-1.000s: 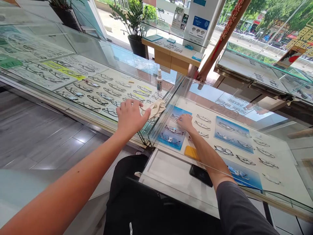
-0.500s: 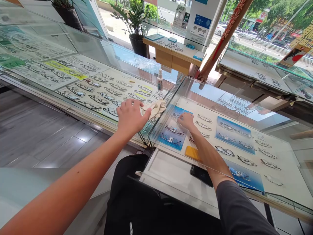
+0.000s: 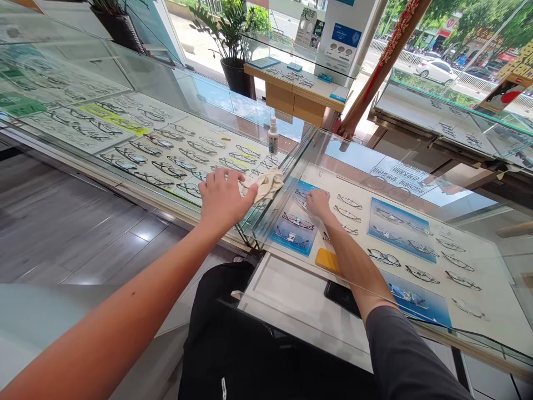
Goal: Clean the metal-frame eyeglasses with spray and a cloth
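My left hand [image 3: 225, 194] rests on the glass counter top with its fingers spread. Beside its thumb lies a crumpled cream cloth [image 3: 268, 186], partly behind the hand. Under the glass of the right-hand case, my right hand [image 3: 318, 203] has its fingers curled at the end of a pair of eyeglasses [image 3: 300, 197]. That pair is the uppermost on a blue card [image 3: 277, 236]; the fingertips are partly hidden. Two more pairs, dark-rimmed eyeglasses [image 3: 298, 221] and eyeglasses with a lens label [image 3: 291, 238], lie below it on the card.
A white spray bottle [image 3: 272, 136] stands on the counter behind the cloth. Near my right forearm are a yellow case [image 3: 328, 260] and a black phone [image 3: 341, 297]. Rows of eyeglasses [image 3: 383, 256] fill both cases. The glass edge [image 3: 416, 318] crosses above my right arm.
My right hand has shifted very slightly at the uppermost eyeglasses, its fingers more curled. My left hand and the cloth stay where they were.
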A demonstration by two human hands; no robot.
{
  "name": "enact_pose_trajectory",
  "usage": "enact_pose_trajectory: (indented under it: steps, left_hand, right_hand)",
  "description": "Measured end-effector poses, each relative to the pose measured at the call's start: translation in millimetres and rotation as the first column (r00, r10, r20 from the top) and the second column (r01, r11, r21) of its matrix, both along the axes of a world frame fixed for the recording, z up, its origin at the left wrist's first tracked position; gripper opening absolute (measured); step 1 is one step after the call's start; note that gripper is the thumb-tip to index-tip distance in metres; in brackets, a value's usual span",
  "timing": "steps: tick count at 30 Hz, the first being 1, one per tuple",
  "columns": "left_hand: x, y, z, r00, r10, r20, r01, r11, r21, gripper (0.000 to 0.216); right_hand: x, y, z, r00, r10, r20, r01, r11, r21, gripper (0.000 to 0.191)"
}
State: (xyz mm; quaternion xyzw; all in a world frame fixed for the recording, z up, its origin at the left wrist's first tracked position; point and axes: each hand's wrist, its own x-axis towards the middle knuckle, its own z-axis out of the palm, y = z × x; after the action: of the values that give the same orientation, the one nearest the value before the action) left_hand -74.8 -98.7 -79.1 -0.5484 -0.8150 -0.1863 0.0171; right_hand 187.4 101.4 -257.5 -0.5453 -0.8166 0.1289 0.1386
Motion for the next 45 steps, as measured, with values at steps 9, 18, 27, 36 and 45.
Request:
enact_pose_trajectory:
  steps: [9, 18, 27, 36, 45]
  left_hand:
    - [0.2, -0.3, 0.0, 1.000, -0.005, 0.006, 0.005, 1.000, 0.009, 0.047]
    - [2.9, -1.9, 4.8, 1.000, -0.002, 0.011, 0.002, 1.000, -0.007, 0.048]
    - [2.5, -1.7, 4.7, 0.999, -0.008, 0.032, 0.009, 1.000, -0.008, 0.049]
    - [3.7, -1.6, 6.0, 1.000, 0.007, 0.023, -0.007, 1.000, -0.011, 0.048]
    - [1.3, -0.2, 1.8, 1.000, 0.005, 0.022, -0.005, 1.000, 0.006, 0.047]
  right_hand:
    - [0.2, 7.3, 5.9, 0.997, -0.046, -0.058, 0.047, 0.999, 0.015, 0.037]
    - [2.9, 14.6, 9.9, 0.988, -0.068, -0.139, 0.065, 0.998, -0.028, 0.018]
    - [6.2, 13.8, 13.8, 0.985, -0.060, -0.160, 0.055, 0.998, -0.038, 0.019]
    - [6.0, -1.1, 28.0, 1.000, -0.023, -0.016, 0.023, 0.999, 0.026, 0.022]
    - [4.1, -28.2, 36.3, 0.982, 0.094, 0.163, -0.097, 0.995, 0.013, 0.029]
